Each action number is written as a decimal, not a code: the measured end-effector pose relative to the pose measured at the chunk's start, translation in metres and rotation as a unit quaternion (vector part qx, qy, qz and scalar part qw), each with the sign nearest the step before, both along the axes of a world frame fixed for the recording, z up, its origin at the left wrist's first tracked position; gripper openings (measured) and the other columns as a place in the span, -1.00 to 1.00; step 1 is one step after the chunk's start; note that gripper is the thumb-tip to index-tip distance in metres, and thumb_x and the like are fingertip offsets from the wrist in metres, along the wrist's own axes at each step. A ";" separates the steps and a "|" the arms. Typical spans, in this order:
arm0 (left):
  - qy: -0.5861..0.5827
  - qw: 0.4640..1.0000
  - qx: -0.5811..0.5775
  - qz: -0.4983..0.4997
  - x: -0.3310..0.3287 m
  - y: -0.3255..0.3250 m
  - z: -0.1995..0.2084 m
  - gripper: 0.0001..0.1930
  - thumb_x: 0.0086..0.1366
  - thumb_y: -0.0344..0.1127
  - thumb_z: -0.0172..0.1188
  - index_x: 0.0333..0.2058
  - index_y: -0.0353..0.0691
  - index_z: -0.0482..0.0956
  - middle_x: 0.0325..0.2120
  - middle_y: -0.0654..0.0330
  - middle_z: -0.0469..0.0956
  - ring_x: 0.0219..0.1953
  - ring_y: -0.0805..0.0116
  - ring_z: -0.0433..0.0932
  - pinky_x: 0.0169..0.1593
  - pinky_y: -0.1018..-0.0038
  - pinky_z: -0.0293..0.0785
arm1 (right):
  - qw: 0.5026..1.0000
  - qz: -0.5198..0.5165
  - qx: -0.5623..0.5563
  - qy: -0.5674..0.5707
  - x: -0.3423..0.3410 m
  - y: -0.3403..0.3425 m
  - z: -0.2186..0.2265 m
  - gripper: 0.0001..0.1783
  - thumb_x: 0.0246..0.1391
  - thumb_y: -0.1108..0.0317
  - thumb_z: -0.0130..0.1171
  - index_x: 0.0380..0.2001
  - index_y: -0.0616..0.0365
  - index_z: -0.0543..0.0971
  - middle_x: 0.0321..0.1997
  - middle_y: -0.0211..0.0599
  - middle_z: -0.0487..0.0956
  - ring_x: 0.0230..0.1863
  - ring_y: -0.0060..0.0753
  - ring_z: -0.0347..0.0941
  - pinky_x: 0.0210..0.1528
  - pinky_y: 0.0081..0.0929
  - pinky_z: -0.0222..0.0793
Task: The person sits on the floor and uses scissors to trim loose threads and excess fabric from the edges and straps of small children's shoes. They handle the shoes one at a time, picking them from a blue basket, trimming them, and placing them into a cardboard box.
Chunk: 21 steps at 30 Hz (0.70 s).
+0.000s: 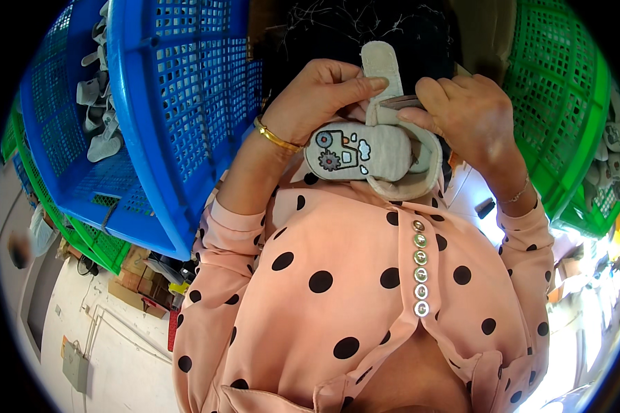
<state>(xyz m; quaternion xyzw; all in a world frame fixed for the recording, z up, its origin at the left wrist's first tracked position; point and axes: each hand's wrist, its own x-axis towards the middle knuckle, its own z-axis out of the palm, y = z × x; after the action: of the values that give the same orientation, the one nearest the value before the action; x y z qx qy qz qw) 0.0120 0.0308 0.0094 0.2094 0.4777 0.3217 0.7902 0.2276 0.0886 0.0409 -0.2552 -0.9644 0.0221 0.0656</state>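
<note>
both forearms raised from the lower edge, bent in toward each other, in pink dotted sleeves. left hand [317,96] curled, thumb stretched out right, gold bangle at wrist. right hand [465,113] curled, fingers pinched closed, thin bracelet at wrist.

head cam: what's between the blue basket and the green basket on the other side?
In the head view, both hands, left hand and right hand, holding a small grey shoe, sit between the blue basket and green basket.

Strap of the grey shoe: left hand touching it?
Touching. Head view shows the left hand with its thumb tip pressed on the strap of the shoe.
</note>
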 end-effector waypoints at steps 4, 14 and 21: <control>0.007 1.000 0.008 -0.003 0.000 0.001 -0.001 -0.78 0.25 -0.22 0.27 -0.38 -0.30 0.65 -0.54 0.24 0.61 -0.56 0.60 0.55 -0.51 0.71 0.48 | 1.000 0.002 -0.003 -0.004 0.000 0.000 0.000 -0.58 -0.06 -0.12 0.20 -0.64 -0.08 0.35 -0.75 -0.53 0.31 -0.65 -0.51 0.37 -0.50 -0.55 0.27; 0.000 1.000 0.001 -0.019 0.002 0.000 0.000 -0.75 0.26 -0.20 0.27 -0.38 -0.31 0.65 -0.54 0.25 0.60 -0.55 0.59 0.56 -0.48 0.70 0.47 | 0.986 -0.049 -0.157 -0.003 0.005 -0.007 -0.005 -0.54 0.04 -0.07 0.18 -0.63 0.05 0.37 -0.72 -0.41 0.41 -0.64 -0.35 0.43 -0.56 -0.45 0.28; 0.054 0.996 0.051 -0.052 0.003 -0.002 0.000 -0.74 0.31 -0.19 0.21 -0.30 -0.31 0.62 -0.47 0.28 0.61 -0.45 0.62 0.55 -0.38 0.69 0.49 | 0.782 -0.176 -0.560 0.210 0.010 -0.007 -0.020 -0.53 0.15 0.00 0.17 -0.40 0.28 0.47 -0.59 -0.37 0.39 -0.50 -0.66 0.24 -0.45 -0.58 0.24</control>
<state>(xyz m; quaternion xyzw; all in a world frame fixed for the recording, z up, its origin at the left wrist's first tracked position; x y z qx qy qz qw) 0.0148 0.0284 0.0098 0.2917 0.4910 0.2922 0.7671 0.2378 0.0820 0.0211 -0.4011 -0.6827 0.5998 0.1150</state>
